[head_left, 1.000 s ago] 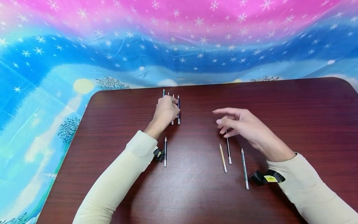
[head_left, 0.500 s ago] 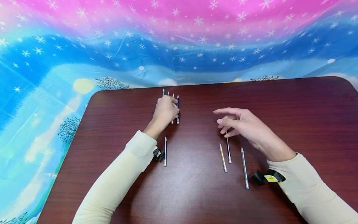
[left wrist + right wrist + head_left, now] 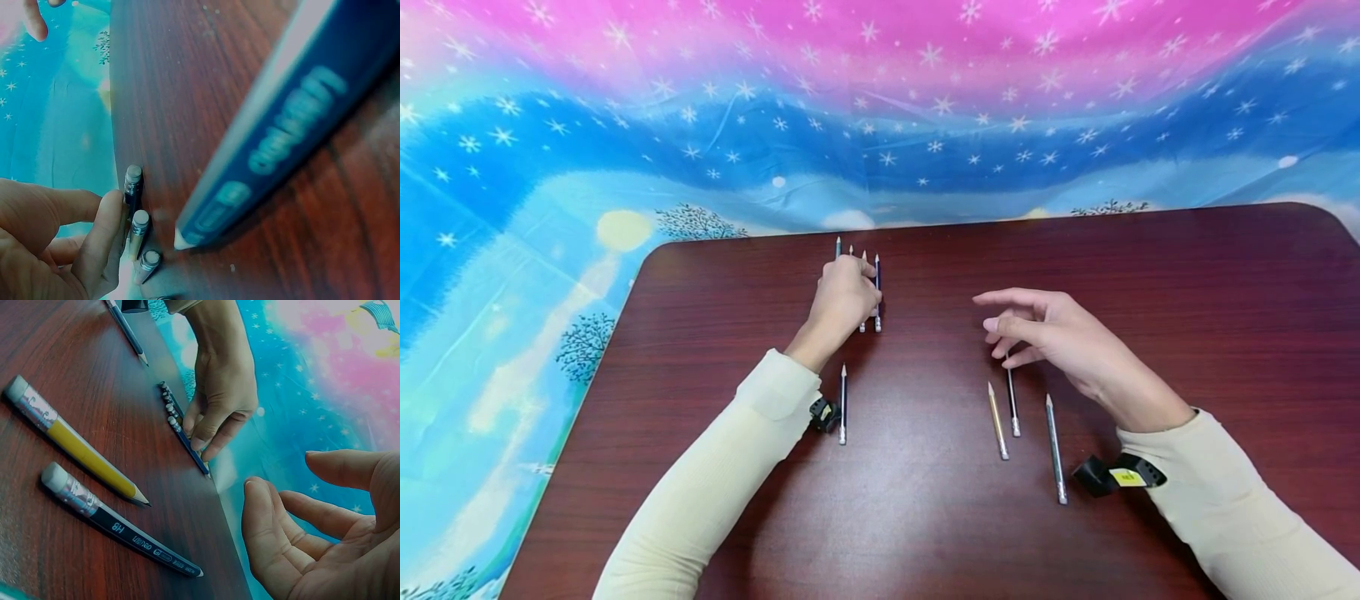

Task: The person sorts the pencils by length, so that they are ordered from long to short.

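Note:
My left hand point(image 3: 842, 293) is over a row of pencils near the table's far edge, covering their middles. Its thumb and forefinger pinch the dark blue pencil point(image 3: 877, 317) at the row's right end; the exact contact is partly hidden. Eraser ends of the row, including a pale-capped pencil point(image 3: 140, 219), show in the left wrist view. To the right, my right hand point(image 3: 1052, 333) hovers with loosely bent fingers and holds nothing. Below it lie a yellow pencil point(image 3: 998, 423), a black pencil point(image 3: 1013, 404) and a grey-green pencil point(image 3: 1056, 450).
Another dark pencil point(image 3: 843, 407) lies beside the left wrist, nearer than the row. All rest on a dark red-brown wooden table point(image 3: 917, 517). A colourful snowflake-patterned cloth point(image 3: 880, 125) hangs behind the table's far edge.
The dark blue pencil at the row's right end has shifted very slightly left, closer to its neighbour. Both hands stay almost where they were.

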`<state>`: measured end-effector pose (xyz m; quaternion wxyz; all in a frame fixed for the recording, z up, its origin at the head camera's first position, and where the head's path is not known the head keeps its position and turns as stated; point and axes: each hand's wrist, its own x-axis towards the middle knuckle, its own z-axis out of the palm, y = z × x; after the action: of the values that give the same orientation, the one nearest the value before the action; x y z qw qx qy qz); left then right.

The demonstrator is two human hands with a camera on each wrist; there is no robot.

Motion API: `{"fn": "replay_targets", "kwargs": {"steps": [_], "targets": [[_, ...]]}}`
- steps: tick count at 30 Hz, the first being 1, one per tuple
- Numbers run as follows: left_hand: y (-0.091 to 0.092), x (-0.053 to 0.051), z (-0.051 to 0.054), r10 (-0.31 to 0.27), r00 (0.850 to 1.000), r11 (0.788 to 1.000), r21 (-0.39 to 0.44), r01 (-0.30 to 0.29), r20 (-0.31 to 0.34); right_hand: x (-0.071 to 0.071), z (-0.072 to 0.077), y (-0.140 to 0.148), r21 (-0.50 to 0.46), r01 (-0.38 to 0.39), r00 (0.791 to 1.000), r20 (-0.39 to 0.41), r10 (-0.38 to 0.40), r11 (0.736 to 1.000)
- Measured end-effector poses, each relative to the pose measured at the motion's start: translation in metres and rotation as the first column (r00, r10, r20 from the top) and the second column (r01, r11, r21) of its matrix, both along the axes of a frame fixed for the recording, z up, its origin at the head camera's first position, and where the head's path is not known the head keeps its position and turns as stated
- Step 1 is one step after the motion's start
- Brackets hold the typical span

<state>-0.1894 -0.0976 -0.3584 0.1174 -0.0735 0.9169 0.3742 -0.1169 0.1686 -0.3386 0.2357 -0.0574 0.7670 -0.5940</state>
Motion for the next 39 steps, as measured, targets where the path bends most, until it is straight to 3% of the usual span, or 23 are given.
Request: {"fn": "replay_targets", "kwargs": {"steps": [24,34,39], "targets": [[-0.001,-0.001,-0.002,0.032,0.999,0.999,0.033,-0.032,0.002,0.001,0.003,0.003,0.016,0.002,1.0,-0.003,-0.002,1.0],[-0.01,0.005,0.009,-0.012,0.998,0.999,0.042,0.015,-0.068,0.002,0.003,0.003,0.018,0.008,1.0,0.004,-0.008,1.0],[-0.019,0.014,0.015,-0.017,0.997,0.994,0.106,0.026,-0.078,0.002,0.003,0.006,0.014,0.012,1.0,0.001,-0.012,1.0]]}}
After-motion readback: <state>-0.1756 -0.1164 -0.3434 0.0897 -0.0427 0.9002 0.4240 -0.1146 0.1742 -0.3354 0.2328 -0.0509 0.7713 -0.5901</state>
